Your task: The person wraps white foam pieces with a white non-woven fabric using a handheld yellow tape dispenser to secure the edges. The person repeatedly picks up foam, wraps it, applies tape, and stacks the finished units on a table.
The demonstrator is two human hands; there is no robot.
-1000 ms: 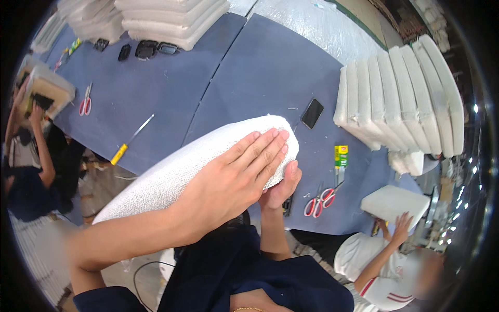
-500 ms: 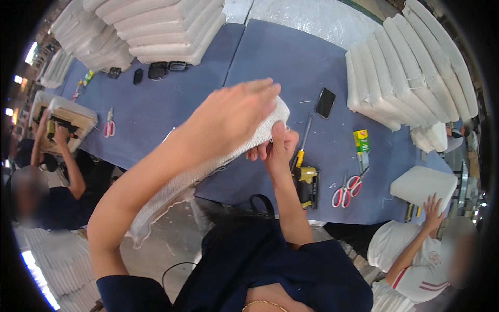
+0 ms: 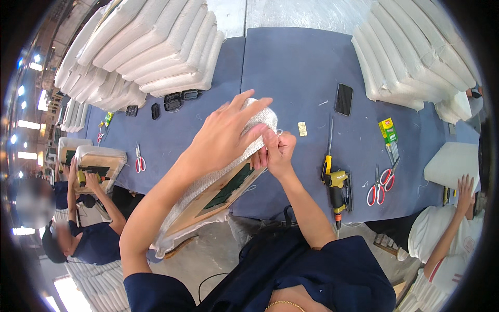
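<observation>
A white padded panel [image 3: 266,117] stands tilted in front of the person, between the two forearms, its upper corner over the dark blue-grey surface [image 3: 291,67] and its lower end out past the near edge, above the floor. Its underside shows a wooden frame [image 3: 196,214] around a dark green middle [image 3: 227,186], with loose white fabric along the lower edge. The left hand [image 3: 228,130] lies over the padded corner with a wide grip, fingers spread and thumb reaching toward the other hand. The right hand [image 3: 278,152] has a narrow grip, thumb and curled fingers pinching the cloth at the corner's edge. Right of the hands lie a small pale piece [image 3: 302,129], a yellow-handled screwdriver [image 3: 327,164], a yellow-and-black staple gun [image 3: 338,188], a black phone [image 3: 344,99], a green-and-yellow box [image 3: 388,130] and two pairs of red-handled scissors [image 3: 376,194], close together. A tall stack of white cushions [image 3: 161,47] stands at the far left, with black cases [image 3: 173,101] just before it, and another stack [image 3: 410,52] stands at the far right. At the right edge, a co-worker's hand [image 3: 465,190] touches a pale cushion [image 3: 450,162].
</observation>
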